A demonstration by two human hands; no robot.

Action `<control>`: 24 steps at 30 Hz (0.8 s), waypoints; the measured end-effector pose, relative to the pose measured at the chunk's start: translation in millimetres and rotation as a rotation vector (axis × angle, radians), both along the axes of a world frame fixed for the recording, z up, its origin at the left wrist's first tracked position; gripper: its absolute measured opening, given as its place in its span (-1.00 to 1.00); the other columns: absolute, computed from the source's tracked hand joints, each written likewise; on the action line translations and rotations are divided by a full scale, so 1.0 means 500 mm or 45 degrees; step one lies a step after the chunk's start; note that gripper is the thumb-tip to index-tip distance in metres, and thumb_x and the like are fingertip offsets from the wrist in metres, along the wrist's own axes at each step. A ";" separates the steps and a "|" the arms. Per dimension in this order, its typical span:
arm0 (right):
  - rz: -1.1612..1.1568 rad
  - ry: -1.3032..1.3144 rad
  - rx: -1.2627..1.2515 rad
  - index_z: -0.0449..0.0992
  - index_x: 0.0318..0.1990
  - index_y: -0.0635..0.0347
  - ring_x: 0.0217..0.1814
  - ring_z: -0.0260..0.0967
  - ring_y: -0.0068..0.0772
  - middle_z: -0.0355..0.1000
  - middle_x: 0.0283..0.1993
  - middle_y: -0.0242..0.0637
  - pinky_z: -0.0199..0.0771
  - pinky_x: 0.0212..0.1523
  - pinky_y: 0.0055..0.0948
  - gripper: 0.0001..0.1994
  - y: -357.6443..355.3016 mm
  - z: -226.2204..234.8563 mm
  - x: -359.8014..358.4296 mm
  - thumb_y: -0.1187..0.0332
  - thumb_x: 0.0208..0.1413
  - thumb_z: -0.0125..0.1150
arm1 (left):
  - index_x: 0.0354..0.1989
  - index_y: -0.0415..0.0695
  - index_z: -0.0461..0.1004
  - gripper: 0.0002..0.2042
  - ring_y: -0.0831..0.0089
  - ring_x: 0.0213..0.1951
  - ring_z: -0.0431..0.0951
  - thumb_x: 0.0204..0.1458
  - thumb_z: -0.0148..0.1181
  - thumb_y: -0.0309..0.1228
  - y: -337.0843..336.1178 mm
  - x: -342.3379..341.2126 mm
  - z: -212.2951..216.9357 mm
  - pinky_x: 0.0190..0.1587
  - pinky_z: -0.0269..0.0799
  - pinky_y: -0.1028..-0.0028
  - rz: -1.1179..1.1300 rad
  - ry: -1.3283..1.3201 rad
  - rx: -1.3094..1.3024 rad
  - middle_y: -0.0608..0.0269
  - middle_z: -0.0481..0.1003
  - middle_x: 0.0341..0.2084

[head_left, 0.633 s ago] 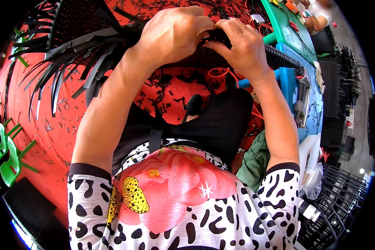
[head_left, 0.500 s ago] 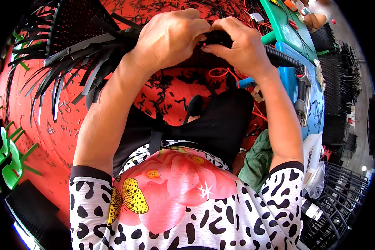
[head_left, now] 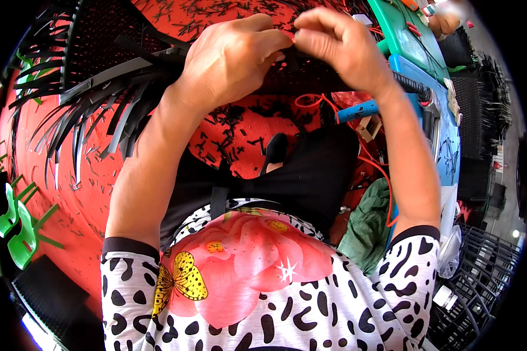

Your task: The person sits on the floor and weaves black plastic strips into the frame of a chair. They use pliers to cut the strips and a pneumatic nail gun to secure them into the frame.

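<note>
A black woven piece [head_left: 108, 41], seemingly a basket of flat plastic strips, spans the top of the head view in front of me. Long loose black strips [head_left: 108, 96] fan out from its left side. My left hand [head_left: 228, 55] is closed at its near edge, thumb and fingers pressed together; the part in its grip is mostly hidden. My right hand [head_left: 348, 52] hovers just right of it, slightly blurred, thumb and forefinger curled close together. Whatever lies between those fingertips is too small to make out.
Black strip offcuts litter the red floor [head_left: 249, 120]. At right stand a green table [head_left: 401, 29] and a blue one [head_left: 448, 117], with a blue-handled tool [head_left: 357, 111] and red hose nearby. Green chairs [head_left: 23, 240] are at left, and a green cloth [head_left: 366, 225] lies beside my leg.
My right hand has moved up and right, away from the woven piece's edge, and its forearm has swung outward. My left hand has shifted slightly left and keeps its grip.
</note>
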State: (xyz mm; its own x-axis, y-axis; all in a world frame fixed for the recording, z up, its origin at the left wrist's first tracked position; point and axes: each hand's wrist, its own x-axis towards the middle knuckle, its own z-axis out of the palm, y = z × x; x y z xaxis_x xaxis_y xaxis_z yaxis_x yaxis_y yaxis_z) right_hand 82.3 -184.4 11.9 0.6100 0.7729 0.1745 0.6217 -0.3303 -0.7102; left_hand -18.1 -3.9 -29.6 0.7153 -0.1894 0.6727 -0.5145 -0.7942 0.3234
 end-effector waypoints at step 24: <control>0.649 1.054 -0.376 0.55 -0.28 0.27 -0.35 0.37 -0.62 0.48 -0.38 -0.46 0.38 -0.27 -0.58 -0.89 0.075 -0.059 0.119 0.47 0.02 0.28 | -0.25 -0.20 0.57 -0.75 0.22 -0.50 0.51 -0.19 0.35 -0.61 -0.020 -0.020 0.009 -0.45 0.41 0.38 -0.014 0.022 -0.005 0.17 0.44 -0.50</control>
